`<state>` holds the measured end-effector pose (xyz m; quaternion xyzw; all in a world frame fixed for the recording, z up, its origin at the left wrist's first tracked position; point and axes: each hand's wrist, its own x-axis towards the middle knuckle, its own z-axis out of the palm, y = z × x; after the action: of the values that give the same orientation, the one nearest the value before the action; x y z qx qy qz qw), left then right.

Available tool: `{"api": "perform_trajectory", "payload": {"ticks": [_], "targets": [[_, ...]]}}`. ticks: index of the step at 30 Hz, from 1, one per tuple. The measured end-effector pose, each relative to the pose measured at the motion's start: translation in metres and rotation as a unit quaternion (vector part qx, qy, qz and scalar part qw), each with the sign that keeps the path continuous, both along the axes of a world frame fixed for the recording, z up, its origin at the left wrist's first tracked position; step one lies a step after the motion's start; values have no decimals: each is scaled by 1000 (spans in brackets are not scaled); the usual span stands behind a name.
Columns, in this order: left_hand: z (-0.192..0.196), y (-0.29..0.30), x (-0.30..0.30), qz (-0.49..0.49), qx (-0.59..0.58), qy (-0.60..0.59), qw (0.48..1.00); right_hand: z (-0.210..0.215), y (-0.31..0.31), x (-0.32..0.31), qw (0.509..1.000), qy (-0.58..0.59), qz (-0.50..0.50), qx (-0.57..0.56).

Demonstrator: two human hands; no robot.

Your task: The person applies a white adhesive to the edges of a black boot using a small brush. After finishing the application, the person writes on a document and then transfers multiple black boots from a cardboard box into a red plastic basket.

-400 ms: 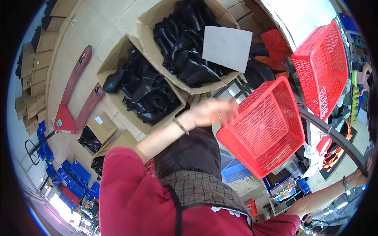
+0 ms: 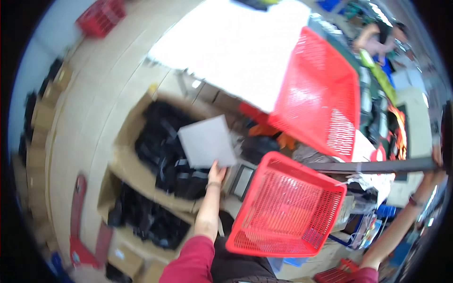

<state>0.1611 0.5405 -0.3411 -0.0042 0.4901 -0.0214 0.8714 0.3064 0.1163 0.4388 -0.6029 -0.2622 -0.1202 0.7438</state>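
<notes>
left hand (image 2: 216,173) pinches grey flat sheet (image 2: 206,141) by its lower edge, above the carton of black goods (image 2: 163,151) | right hand (image 2: 438,155) far right, grip unclear | red basket (image 2: 288,212) between them | keep sheet level, firm pinch

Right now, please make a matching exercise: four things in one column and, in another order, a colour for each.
Things:
1. lower basket
2. flat sheet at the left hand
3. goods in the open cardboard boxes
4. sleeve on the left arm

Colours:
A. black
B. dark red
C. bright red
D. pale grey

Pairs: 1-C, 2-D, 3-A, 4-B
</notes>
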Motion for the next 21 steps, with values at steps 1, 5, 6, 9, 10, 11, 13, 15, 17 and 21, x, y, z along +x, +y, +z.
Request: {"api": "perform_trajectory", "payload": {"ticks": [1,5,6,9,10,11,13,15,17,21], "targets": [[-1,-40,15,0,-41,-23,999,11,7,-14,1000,-3,-9,-28],[-8,69,-2,17,94,-107,990,-37,51,2,996,-40,24,73],[-6,86,-13,29,103,-93,990,-36,58,0,994,-75,20,77],[89,25,-38,-44,75,-21,996,-37,35,-23,994,-59,-89,8],[118,56,-45,-26,82,-28,996,-46,39,-14,995,-62,-72,26],[130,39,-56,-42,62,-75,994,-24,51,-21,994,-69,-79,-10],[189,60,-76,-51,128,-136,981,-31,47,-19,994,-73,-80,13],[236,89,-98,-70,191,-229,952,-39,55,-11,995,-67,-62,32],[271,107,-104,-32,211,-260,942,-38,61,-5,996,-70,-33,52],[344,111,21,-48,302,-270,913,-14,45,-15,998,-46,-47,14]]}}
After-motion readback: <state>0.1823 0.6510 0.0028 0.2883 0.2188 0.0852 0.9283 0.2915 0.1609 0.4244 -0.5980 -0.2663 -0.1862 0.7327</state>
